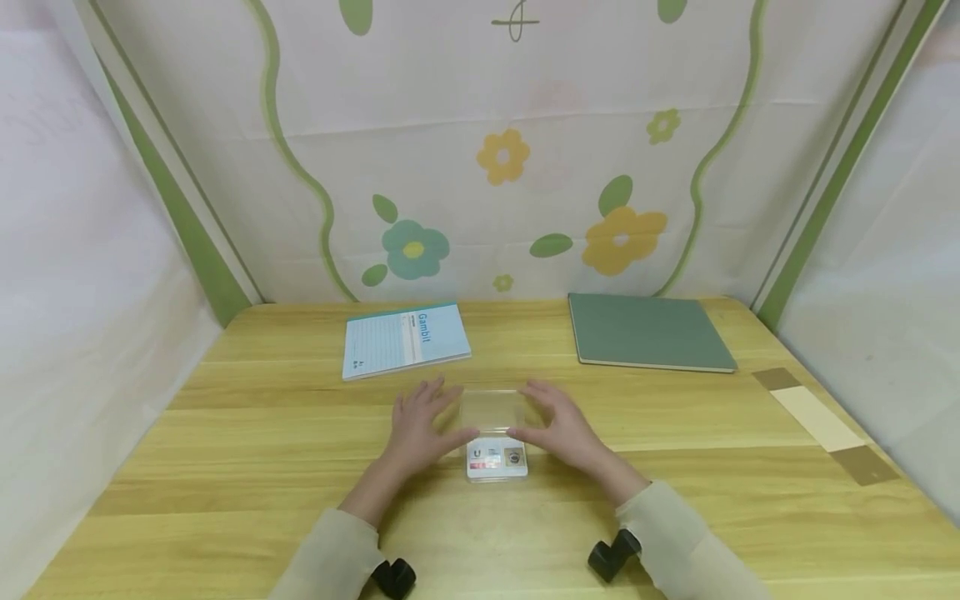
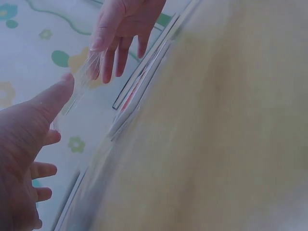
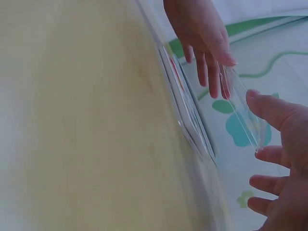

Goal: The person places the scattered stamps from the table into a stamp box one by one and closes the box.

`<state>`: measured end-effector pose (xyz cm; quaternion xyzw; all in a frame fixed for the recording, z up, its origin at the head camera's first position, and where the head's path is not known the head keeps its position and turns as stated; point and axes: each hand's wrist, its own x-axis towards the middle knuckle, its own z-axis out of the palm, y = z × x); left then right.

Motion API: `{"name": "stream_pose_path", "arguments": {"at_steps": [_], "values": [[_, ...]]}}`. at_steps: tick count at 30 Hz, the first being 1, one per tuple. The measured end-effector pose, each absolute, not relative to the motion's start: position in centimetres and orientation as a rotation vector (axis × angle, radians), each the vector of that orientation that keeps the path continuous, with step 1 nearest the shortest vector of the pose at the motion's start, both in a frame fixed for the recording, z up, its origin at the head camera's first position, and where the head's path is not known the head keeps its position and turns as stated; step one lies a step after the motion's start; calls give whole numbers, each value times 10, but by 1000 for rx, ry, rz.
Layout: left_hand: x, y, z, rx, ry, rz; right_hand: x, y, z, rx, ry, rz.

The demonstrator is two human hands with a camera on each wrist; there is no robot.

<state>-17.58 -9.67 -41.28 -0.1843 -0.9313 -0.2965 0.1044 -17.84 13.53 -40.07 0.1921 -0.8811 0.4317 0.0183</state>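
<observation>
A clear plastic lid (image 1: 491, 410) is held up between both hands, a little above the table. My left hand (image 1: 420, 427) pinches its left end between thumb and index finger, the other fingers spread. The opposite end is pinched the same way by my right hand (image 1: 567, 429). Just below and nearer to me lies a shallow clear case (image 1: 497, 479) with white printed cards (image 1: 487, 457) in it. In the right wrist view the lid (image 3: 243, 108) is tilted and apart from the case (image 3: 185, 98).
At the back left of the wooden table (image 1: 247, 467) lies a light blue notebook (image 1: 405, 340) marked "Gambit". A dark green book (image 1: 648, 332) lies at the back right. Brown and beige tape strips (image 1: 817, 418) mark the right edge. A flowered curtain (image 1: 540, 167) hangs behind.
</observation>
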Motion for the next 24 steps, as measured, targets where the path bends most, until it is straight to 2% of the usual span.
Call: {"name": "stream_pose_path", "arguments": {"at_steps": [10, 24], "values": [[-154, -98, -418, -561, -2802, -780, -155, 138, -411, 638, -2720, 1277], [-141, -95, -428, -559, -2822, -754, -148, 143, -425, 653, -2799, 988]]}}
